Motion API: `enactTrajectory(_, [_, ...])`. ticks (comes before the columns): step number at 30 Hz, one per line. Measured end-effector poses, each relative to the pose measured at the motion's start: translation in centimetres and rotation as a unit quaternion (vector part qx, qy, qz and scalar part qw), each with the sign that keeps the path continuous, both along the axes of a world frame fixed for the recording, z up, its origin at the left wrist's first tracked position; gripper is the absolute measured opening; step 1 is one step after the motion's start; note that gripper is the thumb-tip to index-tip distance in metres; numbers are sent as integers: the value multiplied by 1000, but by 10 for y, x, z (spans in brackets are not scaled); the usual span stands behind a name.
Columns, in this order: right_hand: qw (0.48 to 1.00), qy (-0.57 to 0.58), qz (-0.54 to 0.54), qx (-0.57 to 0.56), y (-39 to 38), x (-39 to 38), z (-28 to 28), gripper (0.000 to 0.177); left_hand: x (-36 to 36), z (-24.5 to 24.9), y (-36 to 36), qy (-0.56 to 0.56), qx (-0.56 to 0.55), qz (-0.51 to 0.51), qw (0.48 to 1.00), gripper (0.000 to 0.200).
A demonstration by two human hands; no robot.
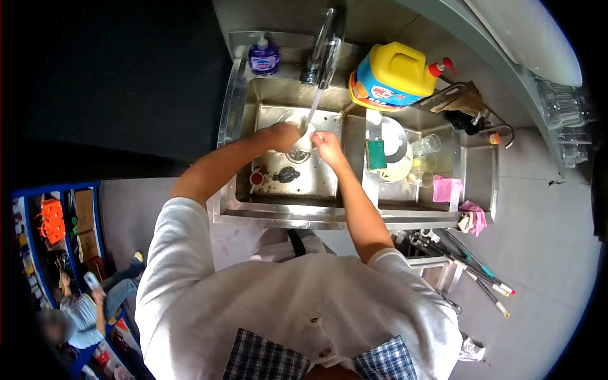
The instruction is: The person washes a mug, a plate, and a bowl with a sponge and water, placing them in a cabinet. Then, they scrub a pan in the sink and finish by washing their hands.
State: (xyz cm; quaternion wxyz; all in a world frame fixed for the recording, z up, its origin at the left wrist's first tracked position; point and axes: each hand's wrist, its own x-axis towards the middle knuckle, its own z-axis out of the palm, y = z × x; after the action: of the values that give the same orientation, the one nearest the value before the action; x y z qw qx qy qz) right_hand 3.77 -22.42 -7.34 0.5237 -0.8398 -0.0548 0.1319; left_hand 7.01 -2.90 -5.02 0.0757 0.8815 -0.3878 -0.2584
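Clamped between left hand [282,136] and right hand [328,147], with fingers seemingly curled tight on its rim: a white bowl [305,136]. Held just above frame centre, over the drain [297,155], likely to catch the stream [315,104] from the tap [324,47]. Reaching up-frame into the sink [278,215] with both forearms, converging, elbows bent. Sponge [376,154] to the right, soap [264,56] above left.

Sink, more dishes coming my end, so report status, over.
Left hand holds white dish, right hand on it. Dish under tap stream, left basin. Green sponge off aside, nothing blocking.
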Motion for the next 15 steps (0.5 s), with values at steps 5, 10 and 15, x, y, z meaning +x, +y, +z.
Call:
enactTrajectory(5, [978, 28, 19, -205, 15, 7, 47, 30, -13, -14, 29, 39, -256, 182, 949, 20])
enactTrajectory(10, [845, 40, 170, -506, 53, 22, 81, 29, -30, -96, 43, 227, -354, 351, 837, 29])
enactTrajectory(15, [807, 62, 204, -550, 48, 38, 91, 34, -52, -100, 4, 517, -474, 541, 465, 58])
